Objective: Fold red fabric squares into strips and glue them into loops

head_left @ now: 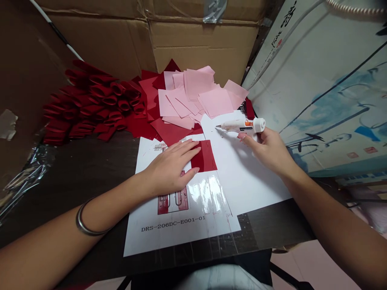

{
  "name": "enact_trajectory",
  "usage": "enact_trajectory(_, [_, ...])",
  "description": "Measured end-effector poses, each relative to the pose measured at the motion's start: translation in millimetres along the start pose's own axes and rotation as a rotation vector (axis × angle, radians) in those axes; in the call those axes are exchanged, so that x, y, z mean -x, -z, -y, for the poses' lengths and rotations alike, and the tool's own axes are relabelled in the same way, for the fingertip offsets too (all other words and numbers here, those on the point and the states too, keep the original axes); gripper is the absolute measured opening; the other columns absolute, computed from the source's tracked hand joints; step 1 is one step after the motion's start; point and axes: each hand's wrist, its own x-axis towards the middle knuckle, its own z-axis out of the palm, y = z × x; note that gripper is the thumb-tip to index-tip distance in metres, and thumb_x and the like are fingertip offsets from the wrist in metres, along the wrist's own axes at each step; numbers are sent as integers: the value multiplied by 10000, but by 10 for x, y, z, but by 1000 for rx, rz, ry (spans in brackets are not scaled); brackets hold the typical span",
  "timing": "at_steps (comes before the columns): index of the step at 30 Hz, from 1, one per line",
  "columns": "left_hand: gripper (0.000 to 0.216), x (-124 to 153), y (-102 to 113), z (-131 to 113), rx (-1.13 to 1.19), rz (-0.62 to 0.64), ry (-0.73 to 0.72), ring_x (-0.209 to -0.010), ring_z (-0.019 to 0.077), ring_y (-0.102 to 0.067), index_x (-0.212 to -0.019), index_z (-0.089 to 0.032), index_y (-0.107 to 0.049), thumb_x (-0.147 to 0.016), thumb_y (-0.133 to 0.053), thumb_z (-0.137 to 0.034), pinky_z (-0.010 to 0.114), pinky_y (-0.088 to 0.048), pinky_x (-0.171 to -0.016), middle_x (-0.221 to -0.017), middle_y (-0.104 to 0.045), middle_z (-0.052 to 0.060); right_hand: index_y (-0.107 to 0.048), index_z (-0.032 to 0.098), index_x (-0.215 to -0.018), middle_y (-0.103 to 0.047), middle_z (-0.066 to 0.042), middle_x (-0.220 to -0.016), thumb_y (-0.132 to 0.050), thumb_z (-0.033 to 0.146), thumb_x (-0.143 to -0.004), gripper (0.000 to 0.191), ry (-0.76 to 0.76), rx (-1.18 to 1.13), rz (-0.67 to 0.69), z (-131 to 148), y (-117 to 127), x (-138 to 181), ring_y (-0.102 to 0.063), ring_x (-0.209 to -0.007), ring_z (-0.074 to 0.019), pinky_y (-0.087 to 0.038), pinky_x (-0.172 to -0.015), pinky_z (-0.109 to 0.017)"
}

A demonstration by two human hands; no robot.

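My left hand (173, 167) lies flat with its fingers stretched out over a red rectangular piece (207, 155), whose right part shows beyond the fingertips. Whether the piece is cloth or paper I cannot tell. Under it lies a printed white sheet (211, 225) with a glossy covering, marked "DRS-206DC-E001-01". A white hot glue gun (240, 125) is in my right hand (269, 149), its fingers wrapped round the handle. The metal nozzle points left, above a blank white sheet (250, 181) and apart from the red piece.
Behind my hands are a heap of pink rectangles (211, 100), loose red sheets (175, 131) and a pile of looped red pieces (99, 96). Cardboard (199, 48) stands at the back of the dark table (102, 173). A painted white panel (341, 92) borders the right.
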Motion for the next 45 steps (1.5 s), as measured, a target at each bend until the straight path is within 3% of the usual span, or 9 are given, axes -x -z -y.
enact_trajectory(5, [567, -11, 5, -13, -17, 0, -9, -1452, 284, -307, -1428, -98, -461, -946, -434, -395, 484, -281, -1198, -1537, -387, 122, -664, 203, -1068, -685, -74, -903, -682, 479, -795, 389, -7, 22, 25, 0, 40, 3, -609, -733, -234, -479, -612, -375])
enact_trajectory(9, [570, -6, -8, -3, -24, -2, -15, -1445, 287, -320, -1438, -109, -451, -951, -424, -403, 495, -286, -1193, -1544, -376, 121, -600, 232, -1203, -589, -120, -1220, -761, 479, -724, 563, 196, 50, -441, 196, 75, 121, -587, -1014, -287, -498, -766, -428])
enact_trajectory(11, [574, -4, -12, 3, -25, -2, -14, -1443, 285, -325, -1441, -112, -450, -951, -422, -409, 492, -286, -1193, -1544, -376, 121, -623, 231, -1138, -613, -86, -1070, -710, 453, -784, 427, 291, -80, -605, 336, 67, 202, -601, -895, -227, -493, -684, -367])
enact_trajectory(15, [579, -6, -2, 1, -26, 7, -10, -1445, 278, -323, -1448, -112, -442, -950, -422, -406, 480, -280, -1198, -1543, -378, 121, -647, 200, -1099, -502, 34, -533, -541, 547, -896, 416, -188, -548, 238, 499, 1, 272, -402, -401, -106, -289, -376, -256])
enact_trajectory(17, [582, -7, 5, -4, -25, 13, -7, -1448, 277, -317, -1451, -112, -436, -949, -422, -406, 478, -274, -1200, -1546, -373, 120, -644, 166, -1087, -466, 42, -480, -516, 579, -892, 474, -433, -668, 476, 499, -42, 237, -323, -354, -82, -198, -348, -244])
enact_trajectory(24, [590, -3, 4, 0, -29, 17, -3, -1453, 267, -307, -1459, -121, -426, -948, -419, -416, 464, -271, -1203, -1551, -366, 111, -618, 130, -1023, -445, 47, -471, -511, 416, -911, 325, -691, -771, 626, 495, -150, 49, -257, -338, -63, -125, -346, -236])
enact_trajectory(29, [579, -4, -9, 15, -30, -8, -24, -1447, 258, -321, -1444, -115, -445, -947, -425, -412, 453, -277, -1202, -1540, -386, 113, -690, 157, -903, -423, 41, -495, -519, 332, -898, 245, -421, -699, 668, 435, -240, 47, -258, -388, -76, -166, -373, -253])
enact_trajectory(35, [562, -10, -15, 14, 9, -29, -36, -1439, 275, -335, -1428, -114, -451, -946, -437, -402, 481, -283, -1197, -1526, -407, 126, -733, 229, -958, -697, -32, -806, -537, 276, -901, 210, -14, -323, 527, 375, -298, 86, -624, -704, -185, -493, -668, -373])
enact_trajectory(45, [458, 5, -13, 17, 78, -88, -22, -1402, 292, -386, -1291, -123, -503, -915, -515, -385, 484, -363, -1148, -1498, -419, 171, -706, 244, -1154, -685, -49, -1250, -617, 270, -882, 287, 328, -177, 350, 351, -382, 161, -649, -1132, -251, -557, -895, -464])
